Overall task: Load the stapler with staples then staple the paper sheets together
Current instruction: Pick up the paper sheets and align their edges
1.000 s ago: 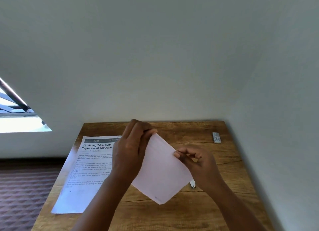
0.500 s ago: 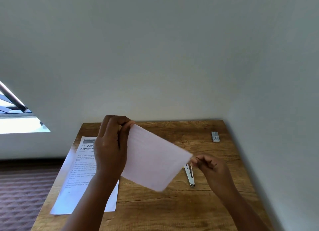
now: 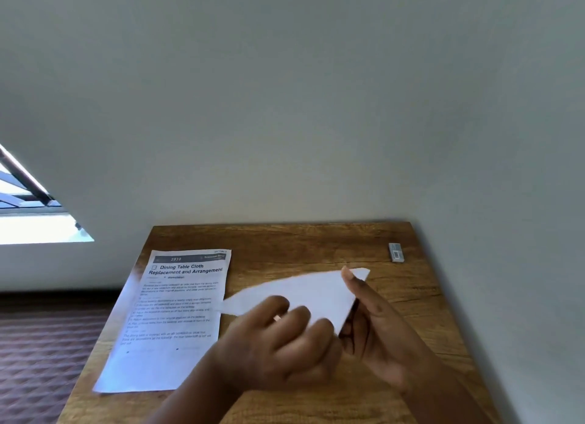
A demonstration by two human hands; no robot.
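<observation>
Hands [image 3: 278, 344] gripping thin white sheet [image 3: 304, 292], flat, over grained wooden table [image 3: 316, 243]

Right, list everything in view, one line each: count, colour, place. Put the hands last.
Table: one, brown wood, set against the wall in the room's corner.
Printed sheet: one, white with black text, headed "Dining Table Cloth Replacement and Arrangement", flat on the table's left part.
Blank sheet: one, white, held above the table's middle between both hands.
Small box: one, grey and white, near the table's far right corner; too small to tell its contents.
Wall: pale grey, behind and right of the table.
Window: one, bright, at far left.
Floor: dark reddish, patterned, left of the table.
Left hand: one, grips the blank sheet's near edge.
Right hand: one, holds the sheet's right side.
</observation>
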